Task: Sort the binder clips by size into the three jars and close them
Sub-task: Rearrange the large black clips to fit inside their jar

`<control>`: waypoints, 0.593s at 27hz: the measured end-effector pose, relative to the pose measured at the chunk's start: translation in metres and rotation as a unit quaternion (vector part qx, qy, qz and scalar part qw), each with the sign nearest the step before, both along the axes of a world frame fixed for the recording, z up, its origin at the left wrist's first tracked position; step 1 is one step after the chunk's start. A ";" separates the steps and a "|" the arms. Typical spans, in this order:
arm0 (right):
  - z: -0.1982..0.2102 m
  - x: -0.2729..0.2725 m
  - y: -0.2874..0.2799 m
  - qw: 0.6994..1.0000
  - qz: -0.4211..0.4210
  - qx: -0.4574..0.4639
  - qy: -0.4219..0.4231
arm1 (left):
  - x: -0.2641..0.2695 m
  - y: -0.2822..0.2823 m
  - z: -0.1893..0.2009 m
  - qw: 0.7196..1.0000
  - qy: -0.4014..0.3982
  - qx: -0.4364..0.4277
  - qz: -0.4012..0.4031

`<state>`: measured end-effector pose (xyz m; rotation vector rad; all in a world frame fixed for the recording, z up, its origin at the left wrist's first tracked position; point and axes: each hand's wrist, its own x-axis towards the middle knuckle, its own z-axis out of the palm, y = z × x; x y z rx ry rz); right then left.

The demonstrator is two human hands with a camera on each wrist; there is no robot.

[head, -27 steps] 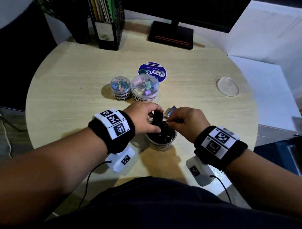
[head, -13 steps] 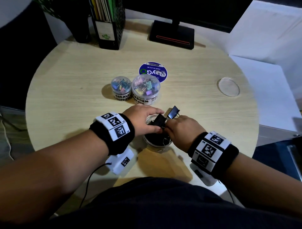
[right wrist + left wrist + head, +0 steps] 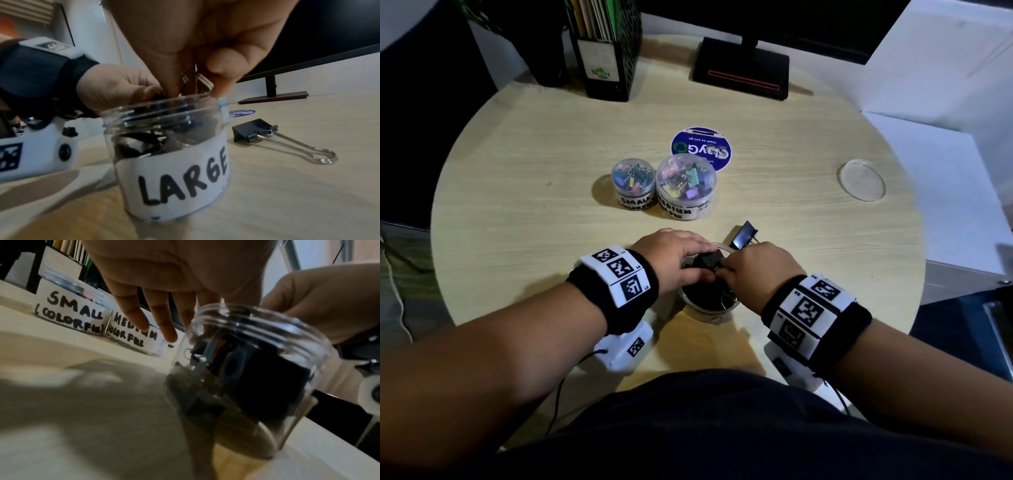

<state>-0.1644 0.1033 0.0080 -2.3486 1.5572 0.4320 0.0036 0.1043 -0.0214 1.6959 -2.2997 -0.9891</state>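
The open jar labelled LARGE (image 3: 174, 162) stands near the table's front edge, holding several black binder clips. At its mouth (image 3: 709, 305) both hands hold one large black binder clip (image 3: 707, 262). My right hand (image 3: 753, 270) pinches the clip's wire handles (image 3: 197, 81) between thumb and fingers. My left hand (image 3: 678, 260) holds the clip's black body with its thumb (image 3: 150, 91), the other fingers (image 3: 160, 313) reaching past the rim. Another large black clip (image 3: 257, 131) lies on the table just behind the jar (image 3: 744, 234). The small jar (image 3: 633, 183) and medium jar (image 3: 686, 186) stand farther back with lids on.
A clear round lid (image 3: 861, 180) lies at the far right of the round table (image 3: 517, 205). A blue round sticker (image 3: 701, 149) sits behind the medium jar. A monitor base (image 3: 741, 70) and a black file holder (image 3: 606, 51) stand at the back edge.
Both hands have lowered the black clip from above the jar down into its mouth. The right hand has moved left, closer to the left hand.
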 end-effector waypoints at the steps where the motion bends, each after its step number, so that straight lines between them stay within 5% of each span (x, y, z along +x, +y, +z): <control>1: 0.000 0.001 -0.002 1.000 -0.008 0.001 0.002 | 0.000 0.002 -0.002 1.000 -0.006 0.003 0.002; 10: -0.001 0.008 -0.009 0.999 -0.043 0.025 -0.006 | -0.004 0.009 -0.007 0.999 0.013 -0.014 0.039; 16: 0.017 -0.004 -0.008 0.994 -0.021 0.084 -0.061 | 0.012 0.002 0.002 0.994 0.054 0.089 -0.007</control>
